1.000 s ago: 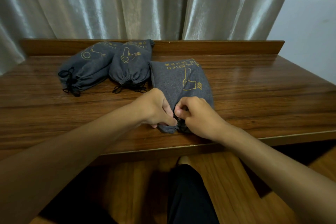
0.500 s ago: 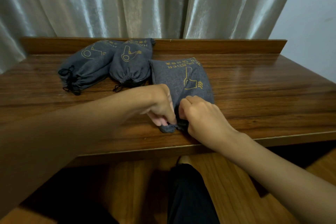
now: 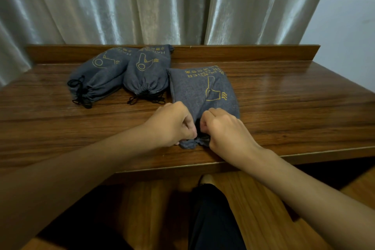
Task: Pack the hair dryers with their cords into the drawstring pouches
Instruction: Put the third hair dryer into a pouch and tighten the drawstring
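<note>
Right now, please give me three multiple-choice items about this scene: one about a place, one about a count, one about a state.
1. Where does the pouch being handled lie?
A. near the table's front edge
B. on the floor
C. against the curtain

2. How many grey pouches are on the table?
A. two
B. three
C. five

3. What do the hands do?
A. rest flat
B. grip the pouch mouth
C. hang idle

Answers:
1 A: the near pouch reaches the table front.
2 B: the left pouch and the middle pouch join it.
3 B: the left hand and right hand curl there.

Three grey pouches (gold dryer print) on table, nearest point(image 3: 203, 95) bunched shut
</note>
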`<state>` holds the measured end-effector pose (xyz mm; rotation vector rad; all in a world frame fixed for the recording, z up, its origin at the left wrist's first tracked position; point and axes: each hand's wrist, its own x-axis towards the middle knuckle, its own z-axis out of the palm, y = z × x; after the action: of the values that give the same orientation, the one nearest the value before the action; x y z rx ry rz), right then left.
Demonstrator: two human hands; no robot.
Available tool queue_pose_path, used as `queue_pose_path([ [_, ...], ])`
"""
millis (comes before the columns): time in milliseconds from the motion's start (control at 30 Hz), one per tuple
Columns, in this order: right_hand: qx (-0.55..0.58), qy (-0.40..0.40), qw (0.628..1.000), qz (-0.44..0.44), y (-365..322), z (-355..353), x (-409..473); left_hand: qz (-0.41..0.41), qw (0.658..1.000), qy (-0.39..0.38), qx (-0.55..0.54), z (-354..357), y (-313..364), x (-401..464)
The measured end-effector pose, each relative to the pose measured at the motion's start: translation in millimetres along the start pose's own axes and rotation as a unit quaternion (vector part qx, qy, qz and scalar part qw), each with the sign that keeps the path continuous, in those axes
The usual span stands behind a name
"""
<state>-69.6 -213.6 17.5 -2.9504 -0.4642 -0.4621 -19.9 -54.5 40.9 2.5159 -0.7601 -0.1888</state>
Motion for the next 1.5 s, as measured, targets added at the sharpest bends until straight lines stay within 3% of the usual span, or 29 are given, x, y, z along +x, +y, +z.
queue_pose_path([
  [233,0.032,-0.017,0.999,0.008,-1,-2,-1,-0.015,0.984,-0.068,0.163,-8,27,14],
  [433,0.110,-0.039,0.992,0.056,1,-1,0,0.003,0.965,0.093,0.245,21,30,-8],
  [633,0.162,-0.034,0.984,0.070,-4,-4,6,0.005,0.918,0.247,0.310,48,26,-30],
  [767,0.160,-0.009,0.985,0.066,-4,-2,4,0.010,0.926,0.310,0.213,62,18,-30],
  [933,0.183,0.003,0.980,0.085,-5,8,0,-0.112,0.939,0.324,-0.012,60,18,-31],
  [1033,0.180,0.010,0.980,0.089,-4,10,-2,-0.160,0.937,0.288,-0.113,49,19,-31],
  [1100,0.173,0.012,0.981,0.091,-4,10,-2,-0.174,0.946,0.245,-0.123,40,20,-32],
  [1200,0.154,0.018,0.985,0.074,-7,10,-3,-0.168,0.956,0.241,0.004,32,26,-30],
  [1367,0.110,0.043,0.991,0.060,-16,11,-5,-0.141,0.940,0.249,0.187,40,44,-24],
  [1500,0.102,0.057,0.992,0.042,-18,9,-8,-0.133,0.925,0.237,0.265,49,44,-23],
])
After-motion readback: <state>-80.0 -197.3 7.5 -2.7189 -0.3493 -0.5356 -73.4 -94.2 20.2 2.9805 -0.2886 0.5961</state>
